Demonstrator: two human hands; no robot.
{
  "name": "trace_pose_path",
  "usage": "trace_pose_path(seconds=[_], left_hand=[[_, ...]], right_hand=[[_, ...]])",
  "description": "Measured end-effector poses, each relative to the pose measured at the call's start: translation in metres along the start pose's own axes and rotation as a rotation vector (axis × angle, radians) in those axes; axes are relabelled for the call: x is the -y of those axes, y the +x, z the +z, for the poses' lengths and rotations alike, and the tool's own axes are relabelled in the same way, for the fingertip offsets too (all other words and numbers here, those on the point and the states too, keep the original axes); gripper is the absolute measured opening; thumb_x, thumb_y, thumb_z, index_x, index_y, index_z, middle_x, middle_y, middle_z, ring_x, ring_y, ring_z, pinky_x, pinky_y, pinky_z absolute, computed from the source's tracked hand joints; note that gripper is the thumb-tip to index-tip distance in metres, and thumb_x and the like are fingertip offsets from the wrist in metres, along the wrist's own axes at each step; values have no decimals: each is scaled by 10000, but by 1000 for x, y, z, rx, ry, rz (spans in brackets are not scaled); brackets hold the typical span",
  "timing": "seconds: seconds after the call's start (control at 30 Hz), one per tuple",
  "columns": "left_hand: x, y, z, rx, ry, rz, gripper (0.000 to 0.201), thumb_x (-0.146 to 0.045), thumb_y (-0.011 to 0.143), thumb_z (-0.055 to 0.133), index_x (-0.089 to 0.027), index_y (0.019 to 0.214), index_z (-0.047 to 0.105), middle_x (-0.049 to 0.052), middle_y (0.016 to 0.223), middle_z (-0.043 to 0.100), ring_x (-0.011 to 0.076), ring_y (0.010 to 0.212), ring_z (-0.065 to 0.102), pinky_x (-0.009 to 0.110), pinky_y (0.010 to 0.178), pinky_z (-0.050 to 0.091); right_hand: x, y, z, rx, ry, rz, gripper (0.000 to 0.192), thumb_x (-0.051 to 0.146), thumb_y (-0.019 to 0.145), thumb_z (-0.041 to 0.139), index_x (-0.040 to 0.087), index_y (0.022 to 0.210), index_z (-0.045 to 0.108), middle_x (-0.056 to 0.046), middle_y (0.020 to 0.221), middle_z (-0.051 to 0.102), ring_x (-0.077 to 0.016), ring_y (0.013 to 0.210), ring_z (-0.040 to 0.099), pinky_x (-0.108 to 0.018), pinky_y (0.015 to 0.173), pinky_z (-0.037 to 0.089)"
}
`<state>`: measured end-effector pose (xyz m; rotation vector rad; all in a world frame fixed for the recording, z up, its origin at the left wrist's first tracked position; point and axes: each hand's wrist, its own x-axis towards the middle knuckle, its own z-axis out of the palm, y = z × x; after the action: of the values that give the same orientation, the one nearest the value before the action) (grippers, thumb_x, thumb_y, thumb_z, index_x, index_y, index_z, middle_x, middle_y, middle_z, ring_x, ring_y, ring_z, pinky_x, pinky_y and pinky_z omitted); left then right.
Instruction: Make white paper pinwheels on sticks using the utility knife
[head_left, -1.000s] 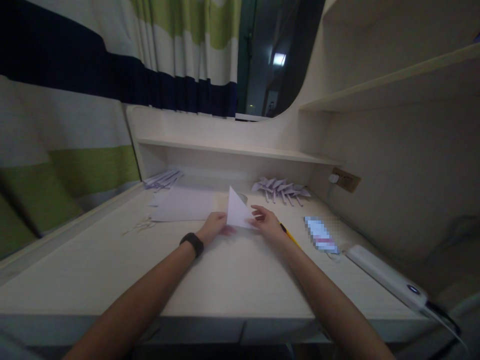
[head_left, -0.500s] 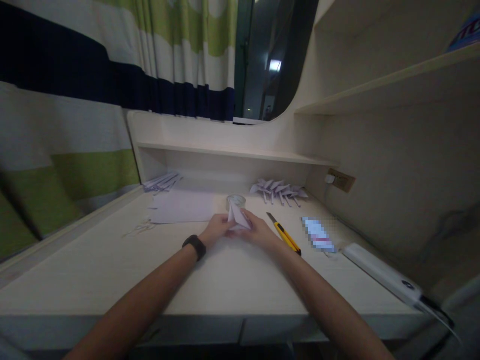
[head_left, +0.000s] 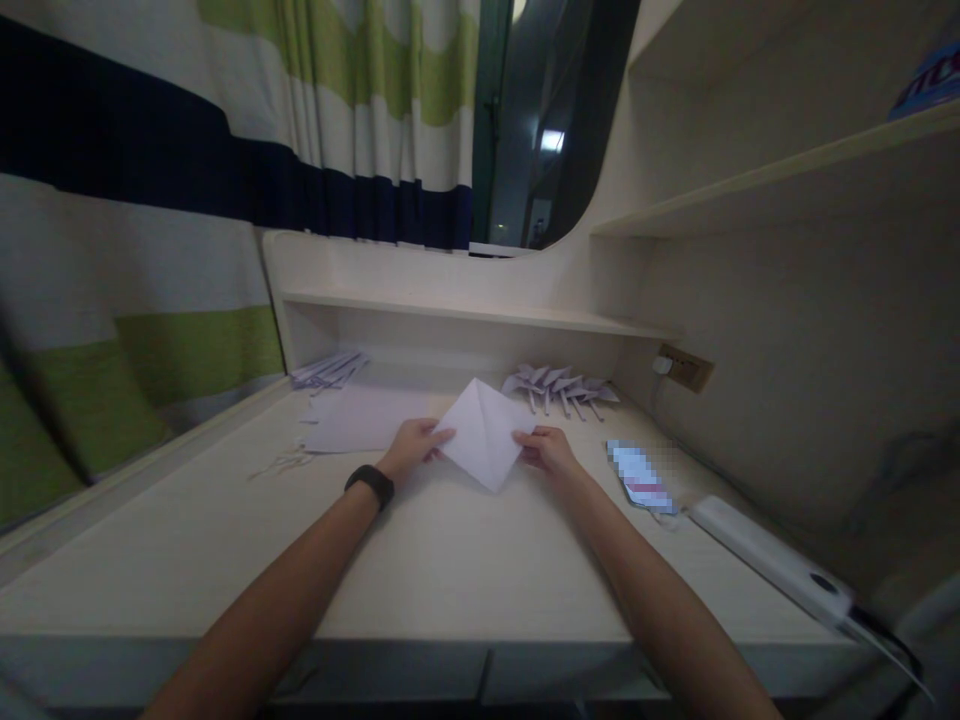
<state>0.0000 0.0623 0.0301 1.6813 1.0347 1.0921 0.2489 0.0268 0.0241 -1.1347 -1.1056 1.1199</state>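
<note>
A square sheet of white paper [head_left: 484, 435] is spread out in front of me, turned with one corner toward me, a crease running down its middle. My left hand [head_left: 414, 447] pinches its left corner between thumb and fingers. At the right corner, my right hand [head_left: 551, 450] grips the sheet the same way. Beyond the sheet, to the right, lies a row of several paper pinwheels [head_left: 559, 385] on sticks. Larger white sheets [head_left: 367, 415] lie to the left, behind my left hand.
Narrow rolled or folded paper pieces [head_left: 330, 370] sit at the back left, with pale strings [head_left: 281, 462] nearer. On the right are a phone with a blurred screen [head_left: 641, 477] and a white power strip [head_left: 772, 560]. A low shelf [head_left: 480, 313] spans the desk's back.
The paper, folded to a point before, is now opened flat into a square. My hands have moved apart to its opposite corners. The round item and yellow utility knife no longer show.
</note>
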Motion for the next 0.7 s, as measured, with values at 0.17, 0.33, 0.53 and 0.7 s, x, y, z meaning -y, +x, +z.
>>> trace_pose_path(seconds=[0.17,0.33,0.53,0.7], left_hand=[[5,1,-3,8,-64,-38,386,-472,698,687,-97,792,682,31,541,601,107,433,491,213,407,300],[7,2,-2,87,-79,-29,464,-526,685,672,-88,836,690,35,593,612,105,450,496,209,418,316],[11,3,-5,79,-181,-42,571,-466,689,693,-128,1142,618,53,758,658,114,553,542,211,481,382],[5,3,-8,59,-269,-55,439,-395,708,685,-143,1065,645,95,940,667,144,697,594,226,558,437]], right_hand=[[6,-3,-10,90,28,105,239,267,631,773,139,803,666,-105,823,724,-204,648,681,-337,640,583],[6,-2,-13,12,-10,61,289,259,671,740,166,938,685,-48,755,719,-158,573,651,-247,498,548],[10,-3,-14,17,-83,-18,462,235,635,759,197,1087,672,-10,739,708,-132,533,620,-243,464,532],[17,-8,-29,369,-28,60,409,181,590,759,148,994,705,-76,903,724,-181,732,689,-313,715,564]])
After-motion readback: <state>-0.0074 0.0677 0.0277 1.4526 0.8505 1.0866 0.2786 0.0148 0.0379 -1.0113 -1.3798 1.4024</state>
